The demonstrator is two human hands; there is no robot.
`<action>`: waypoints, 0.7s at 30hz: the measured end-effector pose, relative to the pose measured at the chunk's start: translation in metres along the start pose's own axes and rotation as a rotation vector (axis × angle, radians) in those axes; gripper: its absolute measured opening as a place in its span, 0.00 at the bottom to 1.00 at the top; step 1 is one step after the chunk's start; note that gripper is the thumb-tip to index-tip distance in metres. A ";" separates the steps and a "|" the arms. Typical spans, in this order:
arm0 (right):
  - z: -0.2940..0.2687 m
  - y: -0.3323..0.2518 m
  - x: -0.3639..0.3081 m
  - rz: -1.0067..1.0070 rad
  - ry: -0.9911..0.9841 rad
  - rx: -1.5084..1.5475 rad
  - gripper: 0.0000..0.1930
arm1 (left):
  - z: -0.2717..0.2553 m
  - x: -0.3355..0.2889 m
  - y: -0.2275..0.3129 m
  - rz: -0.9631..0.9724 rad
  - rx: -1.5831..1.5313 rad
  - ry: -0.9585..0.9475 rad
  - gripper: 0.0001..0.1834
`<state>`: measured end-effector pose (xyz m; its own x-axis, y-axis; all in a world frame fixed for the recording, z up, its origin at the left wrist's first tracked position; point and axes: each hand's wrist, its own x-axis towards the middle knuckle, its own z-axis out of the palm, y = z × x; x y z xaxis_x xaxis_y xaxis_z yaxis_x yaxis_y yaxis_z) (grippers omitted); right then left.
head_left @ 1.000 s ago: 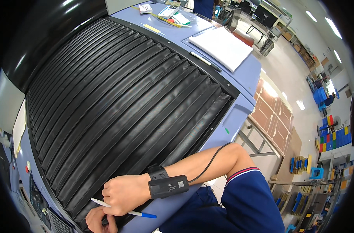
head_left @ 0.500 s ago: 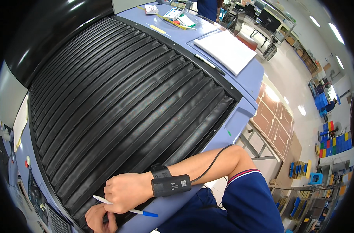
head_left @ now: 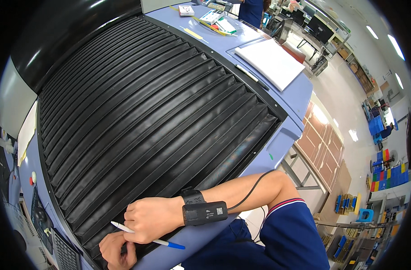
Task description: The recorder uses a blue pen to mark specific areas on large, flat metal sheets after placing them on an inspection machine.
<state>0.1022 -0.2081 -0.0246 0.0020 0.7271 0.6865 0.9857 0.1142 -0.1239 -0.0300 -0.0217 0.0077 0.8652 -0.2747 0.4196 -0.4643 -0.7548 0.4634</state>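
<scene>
My right hand (head_left: 155,219) is closed around a white pen (head_left: 162,243) with a blue end. The pen lies slantwise under its fingers, its white tip pointing up and left. A black wristband with a box-shaped device (head_left: 205,213) and a cable is strapped to my right wrist. Just below, at the lower edge, my left hand (head_left: 117,252) is curled into a loose fist, nothing visible in it, its knuckles close to my right fingers. Both hands rest at the near edge of a large black pleated bellows cover (head_left: 156,121), set in a blue-grey machine bed.
Along the bed's right ledge lie a black-and-white pen (head_left: 252,77), a stack of white paper (head_left: 270,63) and small boxes (head_left: 213,17). At left are a keyboard (head_left: 63,249) and a red button (head_left: 33,181). Brown panels (head_left: 322,137) lie on a low stand beyond.
The whole scene has shifted slightly right and down in view. Both hands keep nearly the same pose, and the pen stays in my right hand.
</scene>
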 end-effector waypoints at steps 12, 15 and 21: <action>-0.019 0.016 0.005 0.023 -0.025 0.096 0.08 | 0.003 -0.005 0.000 0.146 0.100 0.211 0.14; -0.019 0.018 0.010 0.007 -0.049 0.112 0.08 | 0.006 -0.074 0.046 -0.018 -0.005 0.363 0.14; -0.009 -0.002 0.030 0.045 -0.118 0.144 0.13 | 0.100 -0.305 0.184 -1.523 -0.114 0.397 0.10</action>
<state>0.1021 -0.1930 0.0027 0.0173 0.8071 0.5902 0.9508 0.1693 -0.2594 -0.3605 -0.1364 -0.1126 0.4203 0.8509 -0.3150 0.7332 -0.1140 0.6704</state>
